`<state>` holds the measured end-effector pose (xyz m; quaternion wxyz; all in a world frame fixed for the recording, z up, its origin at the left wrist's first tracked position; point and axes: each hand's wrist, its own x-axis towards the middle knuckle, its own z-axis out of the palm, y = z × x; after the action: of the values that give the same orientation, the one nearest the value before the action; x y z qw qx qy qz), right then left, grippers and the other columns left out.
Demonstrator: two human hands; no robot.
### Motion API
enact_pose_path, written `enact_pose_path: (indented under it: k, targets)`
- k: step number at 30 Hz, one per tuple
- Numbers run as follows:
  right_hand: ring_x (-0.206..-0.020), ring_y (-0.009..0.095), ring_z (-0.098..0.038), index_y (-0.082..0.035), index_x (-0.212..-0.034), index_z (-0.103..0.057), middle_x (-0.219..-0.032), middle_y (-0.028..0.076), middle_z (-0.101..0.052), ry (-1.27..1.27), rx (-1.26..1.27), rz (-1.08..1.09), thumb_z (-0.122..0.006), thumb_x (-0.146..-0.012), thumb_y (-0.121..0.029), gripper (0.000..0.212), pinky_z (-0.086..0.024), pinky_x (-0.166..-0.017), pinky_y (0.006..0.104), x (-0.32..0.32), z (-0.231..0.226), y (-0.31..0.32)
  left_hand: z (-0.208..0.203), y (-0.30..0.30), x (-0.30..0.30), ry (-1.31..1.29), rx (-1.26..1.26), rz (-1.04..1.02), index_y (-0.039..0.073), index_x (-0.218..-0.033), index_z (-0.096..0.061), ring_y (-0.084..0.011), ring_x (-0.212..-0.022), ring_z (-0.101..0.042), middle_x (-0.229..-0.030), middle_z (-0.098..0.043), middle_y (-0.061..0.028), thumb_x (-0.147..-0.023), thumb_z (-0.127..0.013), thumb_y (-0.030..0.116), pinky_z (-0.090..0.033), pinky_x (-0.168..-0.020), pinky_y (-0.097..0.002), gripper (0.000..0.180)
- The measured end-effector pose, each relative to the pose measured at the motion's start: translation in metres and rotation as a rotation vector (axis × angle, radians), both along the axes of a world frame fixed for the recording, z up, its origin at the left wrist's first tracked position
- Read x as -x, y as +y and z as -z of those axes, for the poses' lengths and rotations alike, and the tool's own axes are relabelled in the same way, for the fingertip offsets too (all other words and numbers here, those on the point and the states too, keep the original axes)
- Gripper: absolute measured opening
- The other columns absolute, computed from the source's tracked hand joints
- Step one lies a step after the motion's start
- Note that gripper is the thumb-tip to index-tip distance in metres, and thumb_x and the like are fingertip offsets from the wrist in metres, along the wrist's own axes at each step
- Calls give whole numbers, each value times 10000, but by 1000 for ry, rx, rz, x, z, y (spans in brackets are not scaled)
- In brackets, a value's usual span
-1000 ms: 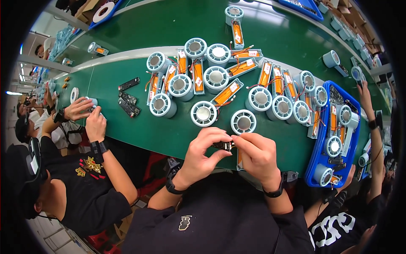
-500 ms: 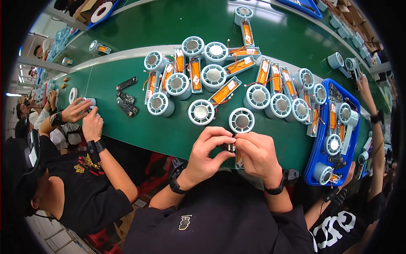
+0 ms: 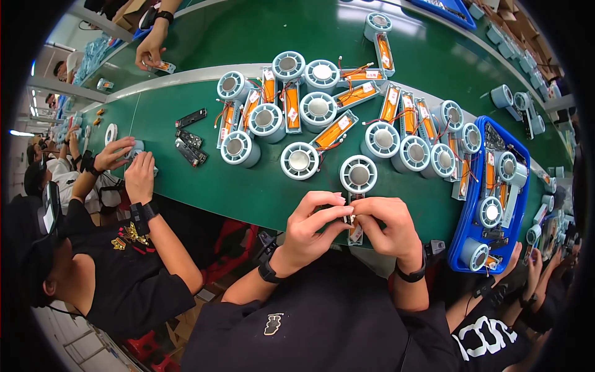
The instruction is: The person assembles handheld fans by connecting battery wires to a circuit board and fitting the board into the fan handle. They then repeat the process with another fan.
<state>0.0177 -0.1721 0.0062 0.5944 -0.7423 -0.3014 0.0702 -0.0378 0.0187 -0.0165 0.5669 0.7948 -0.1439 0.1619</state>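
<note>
My left hand (image 3: 315, 220) pinches a small dark circuit board (image 3: 348, 219) by its edges, between thumb and fingers. At the board's other side my right hand (image 3: 389, 228) has thumb and fingertips closed; what lies between them is too small to make out. Just beyond both hands sits a light-blue handheld fan body (image 3: 358, 174), round head up. Its open handle with an orange battery (image 3: 356, 235) runs toward me, under my fingertips and partly hidden by them.
Several similar fan bodies (image 3: 300, 160) with orange batteries and loose wires spread across the green bench (image 3: 204, 204). Dark circuit boards (image 3: 189, 147) lie left. A blue tray (image 3: 457, 253) with fan parts stands right. Co-workers' hands (image 3: 141, 177) work at left; another person's hand (image 3: 150, 51) reaches in across the bench.
My hands, still together at the board, have shifted slightly right and the board has turned more edge-on. Across the bench, a co-worker's hand has come in at upper left; the raised arm at right has gone.
</note>
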Motion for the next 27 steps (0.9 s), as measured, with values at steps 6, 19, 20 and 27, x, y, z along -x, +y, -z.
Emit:
enact_pose_path:
  k: [6, 19, 20, 27]
  targets:
    - [-674, 262, -712, 0, -955, -708, -841, 122, -734, -25, -42, 33, -675, -844, 55, 128, -552, -619, 321, 0, 6, -1, -1, 2, 0, 29, 5, -5, 34, -1087, -744, -258, -1028, -685, -1134, -641, -115, -713, -856, -64, -604, -866, -347, 402]
    - [-643, 273, -685, 20, -904, -649, -978, 159, -741, -190, 106, -5, -643, -840, 24, 64, -544, -590, 345, -2, 5, 2, 0, 4, -2, 20, 8, 23, 21, -1072, -742, -257, -1038, -688, -1135, -641, -126, -708, -862, -72, -608, -866, -335, 395]
    - [-644, 277, -683, 21, -905, -650, -976, 162, -740, -175, 104, -13, -642, -841, 22, 64, -544, -592, 349, -2, 6, 2, 0, 4, -2, 20, 8, 24, 21, -1072, -742, -257, -1038, -688, -1135, -641, -126, -708, -862, -72, -608, -866, -335, 395]
    - [-659, 301, -691, 22, -905, -662, -966, 175, -747, -198, 114, -21, -641, -832, 21, 76, -549, -601, 363, -3, 7, 2, 1, 7, -9, -103, -98, 77, 29, -1081, -747, -265, -1017, -697, -1109, -666, -117, -690, -864, -74, -603, -847, -342, 421]
